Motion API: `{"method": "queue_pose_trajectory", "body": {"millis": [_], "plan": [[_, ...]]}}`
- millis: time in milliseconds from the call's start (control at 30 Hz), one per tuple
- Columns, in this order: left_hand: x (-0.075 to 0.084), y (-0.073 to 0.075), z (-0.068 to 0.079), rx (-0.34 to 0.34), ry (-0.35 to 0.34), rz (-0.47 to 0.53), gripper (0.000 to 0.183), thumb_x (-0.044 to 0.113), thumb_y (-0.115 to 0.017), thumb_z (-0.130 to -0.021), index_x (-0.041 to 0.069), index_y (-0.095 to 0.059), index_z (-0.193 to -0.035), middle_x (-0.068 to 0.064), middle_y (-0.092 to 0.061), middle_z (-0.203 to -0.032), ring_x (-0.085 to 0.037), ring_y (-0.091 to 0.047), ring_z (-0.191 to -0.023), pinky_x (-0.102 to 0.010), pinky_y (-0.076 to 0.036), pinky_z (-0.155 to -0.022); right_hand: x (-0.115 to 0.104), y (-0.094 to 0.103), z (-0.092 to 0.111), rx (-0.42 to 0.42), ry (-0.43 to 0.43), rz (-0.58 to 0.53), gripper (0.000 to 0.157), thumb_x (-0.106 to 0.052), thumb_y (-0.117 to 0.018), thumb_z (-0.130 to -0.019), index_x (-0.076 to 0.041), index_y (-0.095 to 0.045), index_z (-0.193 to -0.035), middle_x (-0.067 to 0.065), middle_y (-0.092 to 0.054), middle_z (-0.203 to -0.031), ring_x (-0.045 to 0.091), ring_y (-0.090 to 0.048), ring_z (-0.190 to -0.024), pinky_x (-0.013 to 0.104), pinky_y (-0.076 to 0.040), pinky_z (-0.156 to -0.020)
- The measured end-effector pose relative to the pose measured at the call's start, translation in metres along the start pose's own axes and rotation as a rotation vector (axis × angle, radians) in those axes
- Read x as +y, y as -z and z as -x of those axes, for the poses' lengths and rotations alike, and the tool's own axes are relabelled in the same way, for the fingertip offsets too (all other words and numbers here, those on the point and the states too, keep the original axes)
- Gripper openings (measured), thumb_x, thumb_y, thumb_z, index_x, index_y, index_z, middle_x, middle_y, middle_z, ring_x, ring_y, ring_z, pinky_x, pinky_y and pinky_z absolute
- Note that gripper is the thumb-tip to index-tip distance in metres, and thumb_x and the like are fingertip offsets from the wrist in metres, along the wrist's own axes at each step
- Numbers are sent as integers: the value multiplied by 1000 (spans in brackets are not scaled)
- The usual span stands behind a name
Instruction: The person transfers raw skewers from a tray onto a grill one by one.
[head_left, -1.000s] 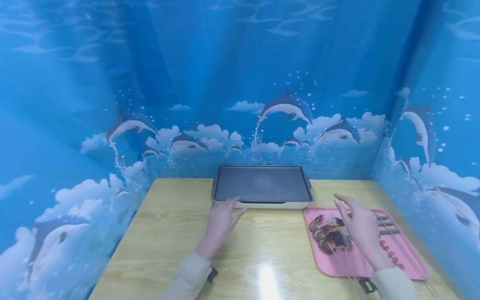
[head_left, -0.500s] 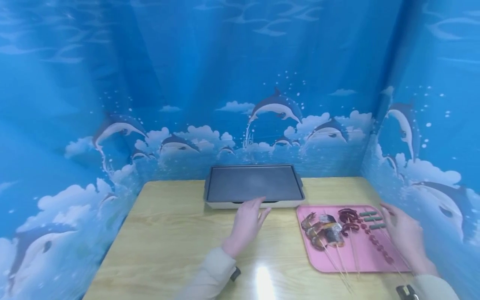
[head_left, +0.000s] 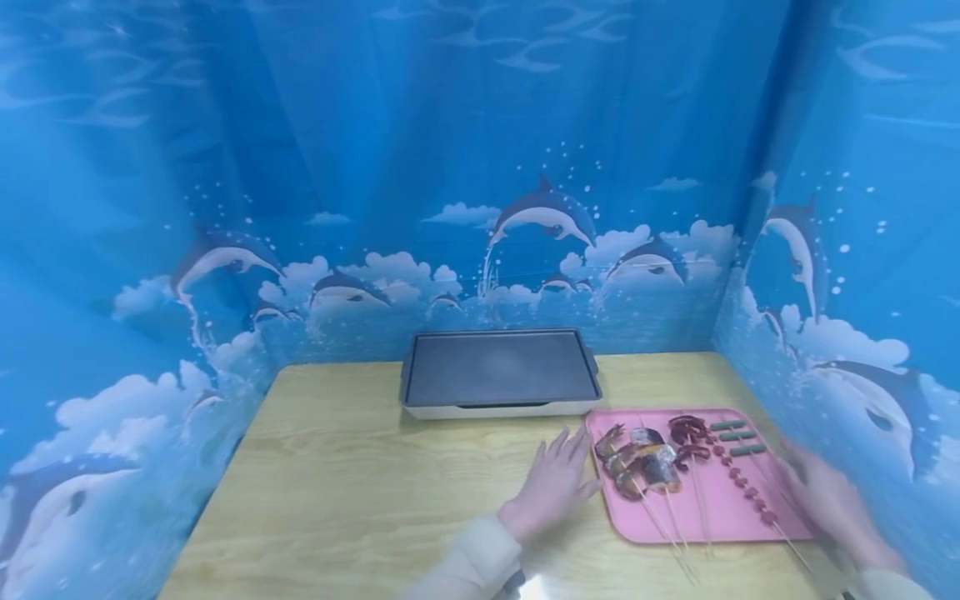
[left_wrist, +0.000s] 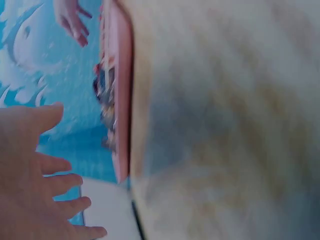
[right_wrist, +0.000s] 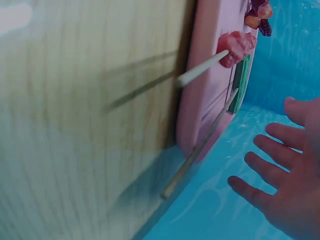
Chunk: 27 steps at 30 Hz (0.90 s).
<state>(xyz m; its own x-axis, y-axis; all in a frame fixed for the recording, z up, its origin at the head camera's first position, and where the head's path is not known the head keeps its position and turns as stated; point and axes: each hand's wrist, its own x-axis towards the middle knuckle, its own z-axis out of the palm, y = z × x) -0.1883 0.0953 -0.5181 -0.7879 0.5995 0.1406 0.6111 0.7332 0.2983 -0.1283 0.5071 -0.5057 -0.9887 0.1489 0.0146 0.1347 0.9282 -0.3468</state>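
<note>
My left hand is beside the left edge of a pink tray, fingers spread and holding nothing. At the tray's right edge is my right hand, blurred in the head view. The right wrist view shows its fingers apart, with nothing in them. Several food skewers lie on the tray: shrimp, silvery fish pieces, dark red curled pieces that look like octopus, small red pieces and green pieces. Their thin sticks jut past the near rim.
A griddle with a dark flat plate and pale base stands at the back of the wooden table, just behind the tray's left corner. Blue curtains printed with dolphins enclose the back and sides.
My left hand has moved right and nearer, from before the griddle to the tray's left side. My right hand has gone from above the tray to its right edge. The view has shifted slightly right.
</note>
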Motion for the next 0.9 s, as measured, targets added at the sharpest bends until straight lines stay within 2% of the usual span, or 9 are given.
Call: {"method": "queue_pose_trajectory", "body": {"millis": [133, 300, 433, 667, 900], "plan": [[10, -13, 1, -73, -14, -32, 74, 54, -53, -100, 11, -35, -157, -5, -33, -164, -30, -31, -150, -58, -33, -118, 6, -10, 1, -52, 50, 17, 64, -33, -39, -110, 21, -30, -144, 50, -34, -137, 70, -36, -121, 79, -32, -97], [19, -20, 1, -137, -23, -59, 79, 58, -56, -97, 12, -34, -158, -4, -27, -166, -28, -26, -152, -58, -31, -119, 5, -19, 3, -49, 104, 0, 64, -30, -42, -110, 25, -31, -141, 52, -35, -134, 71, -38, -119, 78, -34, -97], [23, -24, 1, -182, -4, -105, 82, 62, -53, -97, 13, -32, -159, -4, -22, -168, -26, -21, -154, -56, -28, -121, 5, -21, 5, -94, 72, -11, 70, -35, -40, -110, 26, -26, -142, 52, -33, -135, 71, -35, -120, 78, -32, -97], [25, -25, 1, -199, 18, -145, 83, 64, -49, -97, 12, -32, -159, -4, -22, -168, -25, -21, -154, -56, -27, -121, 9, -24, 5, -137, 43, 7, 73, -40, -38, -110, 24, -27, -143, 50, -28, -140, 70, -32, -123, 78, -30, -98], [26, -21, 2, -200, 16, -145, 82, 63, -50, -97, 11, -33, -158, -4, -22, -168, -26, -23, -154, -57, -28, -121, 13, -25, 4, -145, 39, 2, 74, -41, -37, -110, 22, -24, -145, 49, -25, -143, 70, -29, -125, 79, -28, -99]]}}
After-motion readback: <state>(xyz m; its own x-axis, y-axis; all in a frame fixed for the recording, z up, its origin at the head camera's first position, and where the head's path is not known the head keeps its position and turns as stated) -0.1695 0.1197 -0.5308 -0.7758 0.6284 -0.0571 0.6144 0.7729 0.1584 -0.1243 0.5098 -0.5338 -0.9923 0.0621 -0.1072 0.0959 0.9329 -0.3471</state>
